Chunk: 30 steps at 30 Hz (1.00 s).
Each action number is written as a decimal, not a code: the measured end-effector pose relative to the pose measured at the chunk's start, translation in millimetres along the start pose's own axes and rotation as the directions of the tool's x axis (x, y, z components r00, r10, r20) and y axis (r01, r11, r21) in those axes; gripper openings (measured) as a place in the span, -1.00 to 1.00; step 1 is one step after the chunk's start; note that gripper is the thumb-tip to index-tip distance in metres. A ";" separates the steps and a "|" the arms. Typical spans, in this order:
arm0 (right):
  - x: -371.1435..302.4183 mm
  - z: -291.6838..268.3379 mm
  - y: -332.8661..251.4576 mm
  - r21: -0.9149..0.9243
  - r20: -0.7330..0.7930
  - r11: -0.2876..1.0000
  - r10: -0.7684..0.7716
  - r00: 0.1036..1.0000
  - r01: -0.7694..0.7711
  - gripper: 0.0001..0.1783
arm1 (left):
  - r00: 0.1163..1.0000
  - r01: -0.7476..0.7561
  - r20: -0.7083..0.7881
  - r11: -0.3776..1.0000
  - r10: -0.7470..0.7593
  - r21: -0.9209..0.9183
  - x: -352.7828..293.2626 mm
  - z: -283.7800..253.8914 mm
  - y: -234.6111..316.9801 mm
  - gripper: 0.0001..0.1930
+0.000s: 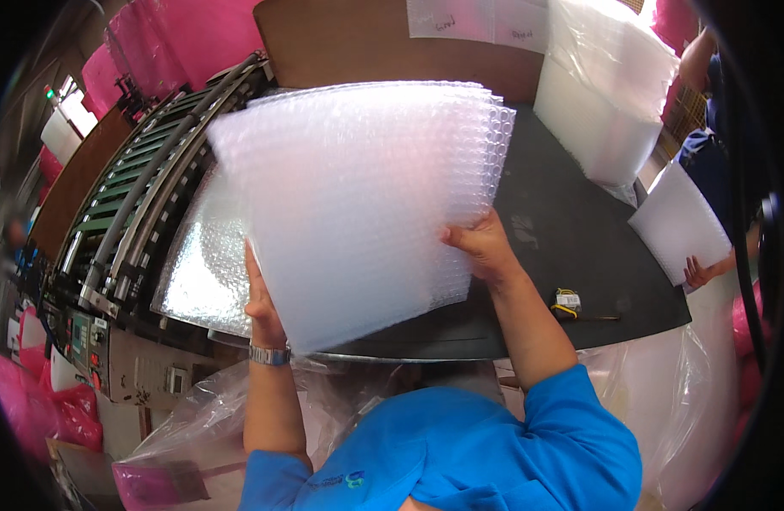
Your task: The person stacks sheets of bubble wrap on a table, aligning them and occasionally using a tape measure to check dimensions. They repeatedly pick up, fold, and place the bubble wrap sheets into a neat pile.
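Note:
A thick stack of clear bubble wrap sheets [349, 204] is held up tilted above the dark table, its layers fanned a little along the right edge. My right hand [484, 247] grips that right edge, thumb on the front face and the other fingers behind. On the opposite side, my left hand [262, 298] holds the stack's lower left edge, its fingers running up along it and partly hidden behind. A silvery bubble sheet [200, 264] lies flat on the table beyond my left hand.
A roller machine [145, 187] with a control panel [89, 345] stands at left. On the black tabletop [571, 230] lies a yellow-and-black tape measure [566, 302]. Far right, a tall bagged stack [609, 94] stands near another person's hand [697, 272] holding a bubble wrap sheet [683, 223].

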State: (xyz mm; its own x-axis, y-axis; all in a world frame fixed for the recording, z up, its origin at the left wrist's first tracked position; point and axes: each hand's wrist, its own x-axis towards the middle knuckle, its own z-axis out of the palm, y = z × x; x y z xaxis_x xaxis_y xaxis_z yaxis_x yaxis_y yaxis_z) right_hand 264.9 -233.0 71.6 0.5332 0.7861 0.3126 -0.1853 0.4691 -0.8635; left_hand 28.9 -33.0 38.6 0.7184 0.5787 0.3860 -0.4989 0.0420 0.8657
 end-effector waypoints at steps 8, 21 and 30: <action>10.2 -4.1 -7.6 -0.174 -0.076 0.980 -0.112 0.991 0.097 -0.33 | 0.999 0.039 0.031 0.999 -0.038 -0.036 8.3 46.6 24.7 0.27; -5.3 -37.0 51.3 -0.336 -0.043 0.942 -0.027 0.999 0.011 -0.13 | 0.996 0.034 -0.086 0.937 -0.004 0.349 -23.9 23.1 -47.6 -0.16; -6.3 -27.8 51.2 -0.211 -0.016 0.977 0.015 1.000 -0.018 -0.20 | 0.978 0.043 -0.204 0.932 0.034 0.359 -16.9 41.1 -24.6 -0.62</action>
State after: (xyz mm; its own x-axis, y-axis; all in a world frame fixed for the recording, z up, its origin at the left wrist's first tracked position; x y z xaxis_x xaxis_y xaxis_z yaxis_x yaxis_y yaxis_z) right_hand 275.0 -225.1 14.5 0.5433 0.7868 0.2930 -0.0169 0.3592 -0.9331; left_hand 48.9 -77.3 24.0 0.5871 0.7338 0.3418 -0.2604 -0.2285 0.9381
